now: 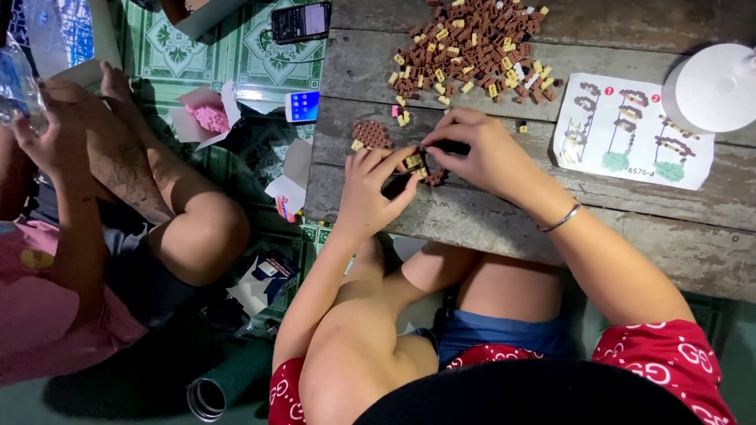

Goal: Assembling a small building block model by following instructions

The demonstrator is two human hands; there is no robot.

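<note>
The left hand [370, 189] and the right hand [480, 149] meet at the near part of a low wooden table [504, 220]. Between them sits a small block assembly [421, 167] of brown and yellow pieces. The left thumb and forefinger pinch its left side, the other fingers curled over a dark piece on the wood; the right fingers close over its top and right side, so much of it is hidden. A thin metal bangle [561, 219] circles the right wrist.

Just left of the assembly lies a small brown block plate [370, 134], touching the table. Beyond the hands spreads a loose pile of brown and yellow blocks [472, 47], a few strays trailing toward the fingers. To the right lies a printed instruction sheet [630, 130] with pictured building steps, and at its far corner a white round lamp base [713, 86] overlaps it.

The table is rough grey planks with gaps between the boards. It stands on a green patterned floor mat [205, 47]. On the mat lie a phone [301, 21] near the table's far edge, a small blue card [302, 106], and an open paper packet of pink blocks [209, 118]. On the left another person sits — knee [205, 228] raised, one hand [55, 134] holding a clear plastic bag [20, 86]. A dark tube [228, 382] lies by the near floor.
</note>
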